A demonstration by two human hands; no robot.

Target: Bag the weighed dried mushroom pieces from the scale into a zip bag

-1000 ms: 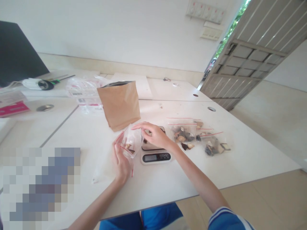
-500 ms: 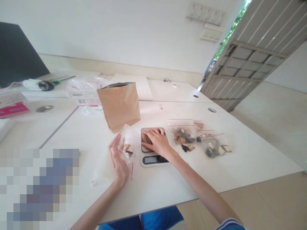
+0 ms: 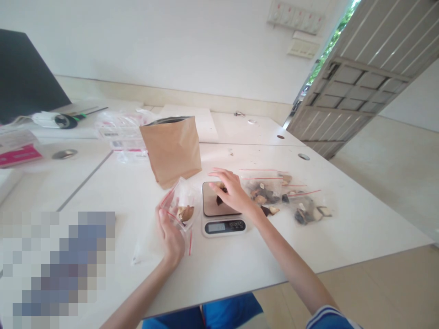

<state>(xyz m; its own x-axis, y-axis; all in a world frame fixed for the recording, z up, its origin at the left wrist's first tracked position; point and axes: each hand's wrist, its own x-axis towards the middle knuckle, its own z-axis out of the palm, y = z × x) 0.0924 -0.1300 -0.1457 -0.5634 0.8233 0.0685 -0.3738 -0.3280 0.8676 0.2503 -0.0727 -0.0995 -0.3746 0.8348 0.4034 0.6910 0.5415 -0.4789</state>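
My left hand [image 3: 171, 237] holds a small clear zip bag [image 3: 180, 205] with a red strip upright on the white table; a few brown pieces lie inside it. My right hand [image 3: 233, 192] hovers over the platform of a small digital kitchen scale [image 3: 221, 214], its fingers pinched on a dark piece. Just behind the bag stands an open brown paper pouch [image 3: 171, 150].
Right of the scale lie filled zip bags [image 3: 284, 196] of dark and tan pieces. At the far left are more clear bags [image 3: 120, 130], a pink box [image 3: 18, 155], a black monitor [image 3: 24, 75] and a blurred patch. The table's front edge [image 3: 274, 283] runs near my body.
My right hand left the bag's mouth, went down onto the scale platform, then lifted with a dark piece in its fingers. More brown pieces now show in the bag.
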